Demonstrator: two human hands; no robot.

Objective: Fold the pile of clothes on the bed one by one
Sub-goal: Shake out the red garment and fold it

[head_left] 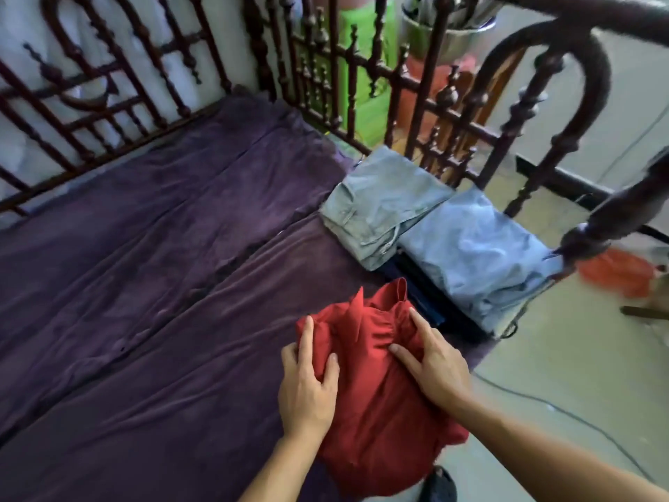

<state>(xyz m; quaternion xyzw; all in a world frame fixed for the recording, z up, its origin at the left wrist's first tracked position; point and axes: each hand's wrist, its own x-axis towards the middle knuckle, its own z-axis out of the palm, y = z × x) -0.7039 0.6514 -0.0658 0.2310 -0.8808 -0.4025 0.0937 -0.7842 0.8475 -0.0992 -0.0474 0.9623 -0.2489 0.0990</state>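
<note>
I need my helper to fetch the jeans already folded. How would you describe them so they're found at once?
On the purple bed sheet, look to the far corner by the dark wooden railing. Two pale blue folded garments lie side by side; the jeans are the farther, greyer one, with a visible waistband.

A home bedroom. Purple-sheeted bed inside a carved dark wooden frame. Folded clothes stacked at its edge.

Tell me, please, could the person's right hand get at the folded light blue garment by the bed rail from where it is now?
Probably yes. The right hand rests flat on the red garment, and the folded light blue garment lies just beyond it with nothing between; only the dark wooden bed rail crowds its far corner.
</note>
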